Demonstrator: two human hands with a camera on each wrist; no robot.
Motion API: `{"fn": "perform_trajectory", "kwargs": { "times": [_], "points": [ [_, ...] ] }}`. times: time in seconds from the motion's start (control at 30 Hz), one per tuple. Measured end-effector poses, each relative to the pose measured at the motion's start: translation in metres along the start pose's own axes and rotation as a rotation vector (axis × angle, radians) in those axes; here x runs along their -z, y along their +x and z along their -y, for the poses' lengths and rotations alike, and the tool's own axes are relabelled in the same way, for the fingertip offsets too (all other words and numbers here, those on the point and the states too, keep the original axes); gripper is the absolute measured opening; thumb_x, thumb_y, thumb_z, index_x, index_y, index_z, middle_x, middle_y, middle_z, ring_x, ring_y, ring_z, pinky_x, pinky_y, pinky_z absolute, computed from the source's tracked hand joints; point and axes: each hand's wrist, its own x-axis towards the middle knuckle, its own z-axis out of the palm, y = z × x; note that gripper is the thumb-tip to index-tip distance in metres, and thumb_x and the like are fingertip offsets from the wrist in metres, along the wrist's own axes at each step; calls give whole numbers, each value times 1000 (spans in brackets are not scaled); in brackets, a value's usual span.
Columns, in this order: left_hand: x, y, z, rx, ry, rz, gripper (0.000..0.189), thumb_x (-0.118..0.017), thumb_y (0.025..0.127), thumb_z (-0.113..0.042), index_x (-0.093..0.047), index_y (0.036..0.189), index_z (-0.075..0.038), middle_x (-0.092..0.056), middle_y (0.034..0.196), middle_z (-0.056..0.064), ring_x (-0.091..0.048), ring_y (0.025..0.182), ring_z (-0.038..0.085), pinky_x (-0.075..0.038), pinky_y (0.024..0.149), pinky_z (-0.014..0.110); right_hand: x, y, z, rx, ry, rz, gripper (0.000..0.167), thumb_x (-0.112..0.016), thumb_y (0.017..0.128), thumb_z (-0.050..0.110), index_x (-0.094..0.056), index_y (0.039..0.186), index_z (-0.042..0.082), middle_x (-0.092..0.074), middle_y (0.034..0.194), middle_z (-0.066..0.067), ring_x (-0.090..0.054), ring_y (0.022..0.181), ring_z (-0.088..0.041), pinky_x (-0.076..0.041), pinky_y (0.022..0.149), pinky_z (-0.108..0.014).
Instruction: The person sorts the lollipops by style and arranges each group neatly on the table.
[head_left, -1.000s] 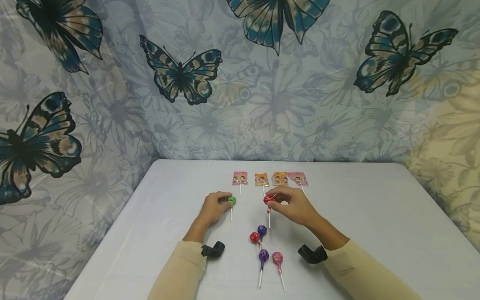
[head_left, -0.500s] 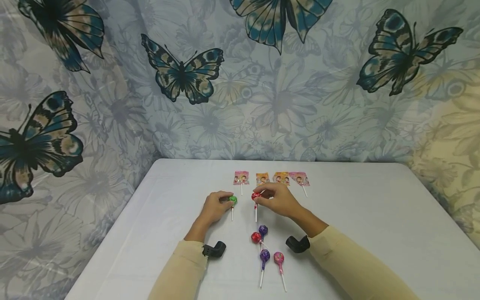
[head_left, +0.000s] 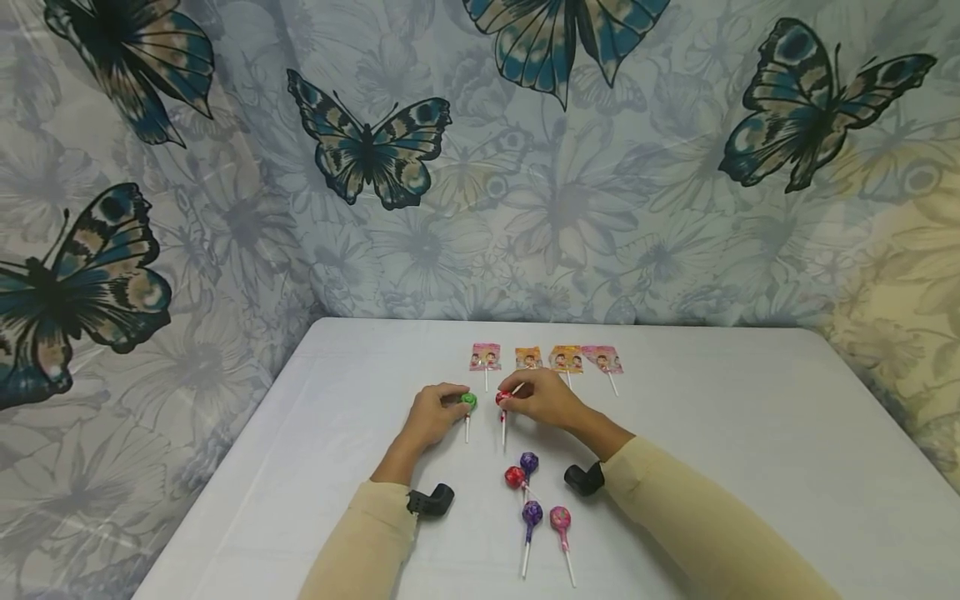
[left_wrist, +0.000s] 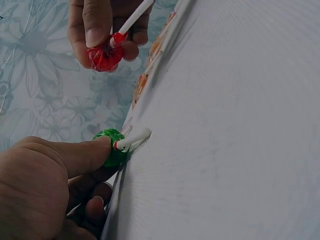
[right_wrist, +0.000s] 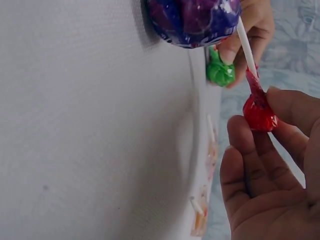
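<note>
My left hand (head_left: 435, 414) pinches the green-wrapped head of a lollipop (left_wrist: 116, 156) between thumb and fingers, its white stick pointing toward me on the table. To its right, my right hand (head_left: 546, 398) grips a red lollipop (right_wrist: 260, 114) by its wrapped head, the stick hanging toward me. A small gap separates the two lollipops in the head view. In the left wrist view the red lollipop (left_wrist: 106, 57) appears beyond the green one, held in the fingertips.
Behind the hands lies a row of flat lollipops in pink and orange packets (head_left: 566, 358). Nearer me are a red lollipop (head_left: 514, 477), two purple ones (head_left: 532, 512) and a pink one (head_left: 560, 518), on the white table (head_left: 697, 400). A butterfly-print cloth (head_left: 525, 208) hangs behind.
My right hand has carried the red lollipop leftward, close to the green one. The left hand has kept its grip on the green lollipop in the same place.
</note>
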Motion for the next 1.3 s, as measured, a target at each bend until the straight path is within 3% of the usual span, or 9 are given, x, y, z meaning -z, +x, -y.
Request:
{"fn": "perform_trajectory", "kwargs": {
  "times": [0.5, 0.93, 1.3],
  "points": [
    [-3, 0, 2, 8, 12, 7, 29, -74, 86, -11, -71, 115, -7, -66, 113, 8, -59, 107, 24, -46, 90, 42, -12, 10, -13, -43, -69, 35, 12, -80, 81, 17, -74, 91, 13, -68, 86, 7, -62, 73, -10, -50, 60, -27],
    [-1, 1, 4, -1, 10, -2, 28, -74, 86, -11, -71, 114, -8, -65, 114, 8, -59, 104, 23, -47, 88, 41, -17, 14, -15, -40, -127, 64, 16, -77, 84, 18, -74, 97, 11, -67, 87, 6, -61, 76, -10, -50, 67, -28],
    [-2, 1, 4, -12, -9, -4, 27, -73, 86, -10, -71, 114, -7, -66, 112, 7, -59, 103, 23, -47, 88, 41, -16, 11, -9, -47, -155, 73, 21, -75, 85, 16, -72, 103, 7, -65, 86, 3, -59, 74, -10, -49, 63, -28]
  ]
}}
